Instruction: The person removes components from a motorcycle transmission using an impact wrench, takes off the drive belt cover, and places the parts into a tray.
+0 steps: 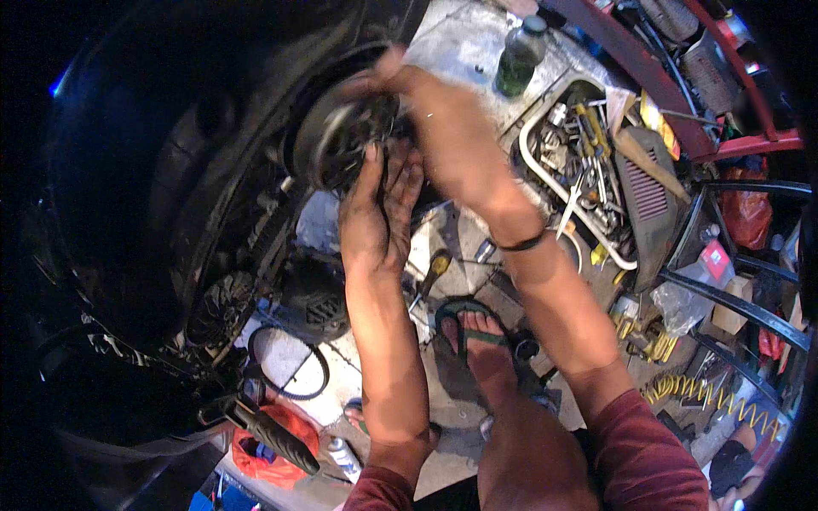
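Observation:
At the side of a black motor scooter (162, 170), a round spoked metal part (328, 140) shows with a motion-blurred rim. My left hand (379, 209) reaches up to its lower right side, thumb and fingers bent around the edge near the middle. What lies between those fingers is partly hidden. My right hand (405, 81) is above it, at the part's upper right edge, smeared by motion, so its grip is unclear. A dark band sits on my right wrist. On the floor below are a toothed drive belt (319, 383) and a yellow-handled screwdriver (438, 262).
A white-rimmed tray (528, 140) of wrenches and sockets lies to the right. Behind it stands a green-tinted bottle (520, 60). A metal rack (737, 302), a yellow coiled hose (716, 400), a red plastic bag (273, 451) and a spray can (342, 460) surround my feet.

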Available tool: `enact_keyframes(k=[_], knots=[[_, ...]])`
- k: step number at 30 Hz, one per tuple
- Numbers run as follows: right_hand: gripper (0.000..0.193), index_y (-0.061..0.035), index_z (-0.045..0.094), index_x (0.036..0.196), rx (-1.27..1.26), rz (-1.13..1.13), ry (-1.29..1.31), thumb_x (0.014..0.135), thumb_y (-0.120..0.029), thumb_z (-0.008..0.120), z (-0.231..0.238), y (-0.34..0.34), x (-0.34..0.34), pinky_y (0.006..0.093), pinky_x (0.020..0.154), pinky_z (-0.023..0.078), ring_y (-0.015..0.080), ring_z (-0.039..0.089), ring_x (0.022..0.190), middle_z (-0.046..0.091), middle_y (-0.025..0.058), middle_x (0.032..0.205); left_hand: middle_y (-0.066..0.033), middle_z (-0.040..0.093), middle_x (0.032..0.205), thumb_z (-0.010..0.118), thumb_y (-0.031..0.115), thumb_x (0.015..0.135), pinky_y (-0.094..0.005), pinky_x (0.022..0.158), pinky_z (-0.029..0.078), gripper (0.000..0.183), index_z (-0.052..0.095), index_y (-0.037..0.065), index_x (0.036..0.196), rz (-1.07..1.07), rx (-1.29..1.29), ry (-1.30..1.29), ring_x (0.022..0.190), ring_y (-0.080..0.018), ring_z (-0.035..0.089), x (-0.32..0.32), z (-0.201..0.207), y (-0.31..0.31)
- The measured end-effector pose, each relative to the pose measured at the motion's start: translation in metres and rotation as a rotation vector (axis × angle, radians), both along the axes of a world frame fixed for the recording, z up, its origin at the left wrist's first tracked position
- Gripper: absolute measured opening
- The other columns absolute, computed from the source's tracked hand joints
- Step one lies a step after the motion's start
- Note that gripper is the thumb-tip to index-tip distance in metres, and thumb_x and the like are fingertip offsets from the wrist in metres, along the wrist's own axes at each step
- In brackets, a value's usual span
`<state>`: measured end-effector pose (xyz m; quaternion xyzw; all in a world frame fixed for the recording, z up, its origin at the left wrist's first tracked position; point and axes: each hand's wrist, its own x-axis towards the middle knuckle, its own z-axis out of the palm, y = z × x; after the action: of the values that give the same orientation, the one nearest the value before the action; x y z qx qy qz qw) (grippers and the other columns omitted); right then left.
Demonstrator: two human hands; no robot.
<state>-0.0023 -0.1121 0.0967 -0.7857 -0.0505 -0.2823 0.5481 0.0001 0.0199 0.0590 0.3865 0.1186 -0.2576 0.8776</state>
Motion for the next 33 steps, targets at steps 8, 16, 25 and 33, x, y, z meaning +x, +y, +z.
enact_keyframes(k=[8,16,25,33], knots=[[0.03,0.0061,0.058,0.105,-0.129,-0.104,-0.307,0.087,-0.018,0.055,-0.013,0.006,0.007,0.0481,0.077,0.049,0.0441,0.06,0.085,0.063,0.0248,0.087,-0.0202,0.063,0.111,0.058,0.022,0.095,-0.0312,0.082,0.056,0.04,0.049,-0.008,0.12,0.018,0.051,0.014,0.094,-0.0245,0.066,0.003,0.002,0.001],[0.029,-0.0002,0.066,0.1,0.149,0.179,-0.176,0.094,-0.024,0.051,0.008,0.027,-0.009,0.0388,0.092,0.045,0.0347,0.059,0.104,0.062,0.0204,0.107,-0.0174,0.061,0.114,0.061,0.02,0.092,-0.0329,0.082,0.056,0.041,0.052,-0.009,0.12,0.015,0.269,-0.101,0.097,-0.023,0.064,-0.001,-0.014,0.01],[0.041,0.0018,0.067,0.092,0.377,0.142,0.123,0.09,-0.038,0.057,0.016,0.013,-0.019,0.0414,0.085,0.048,0.0382,0.061,0.093,0.065,0.0219,0.093,-0.0154,0.062,0.116,0.063,0.025,0.093,-0.0318,0.084,0.054,0.041,0.053,-0.006,0.118,0.098,0.159,-0.099,0.101,-0.0218,0.064,-0.002,-0.008,-0.001],[0.051,0.005,0.067,0.094,0.371,0.038,0.123,0.091,-0.044,0.054,0.026,0.009,-0.016,0.0427,0.088,0.047,0.0392,0.06,0.098,0.064,0.0267,0.095,-0.0146,0.06,0.116,0.059,0.017,0.091,-0.0372,0.083,0.055,0.04,0.049,-0.002,0.124,0.067,0.24,-0.086,0.1,-0.0242,0.063,0.001,-0.015,-0.001]])
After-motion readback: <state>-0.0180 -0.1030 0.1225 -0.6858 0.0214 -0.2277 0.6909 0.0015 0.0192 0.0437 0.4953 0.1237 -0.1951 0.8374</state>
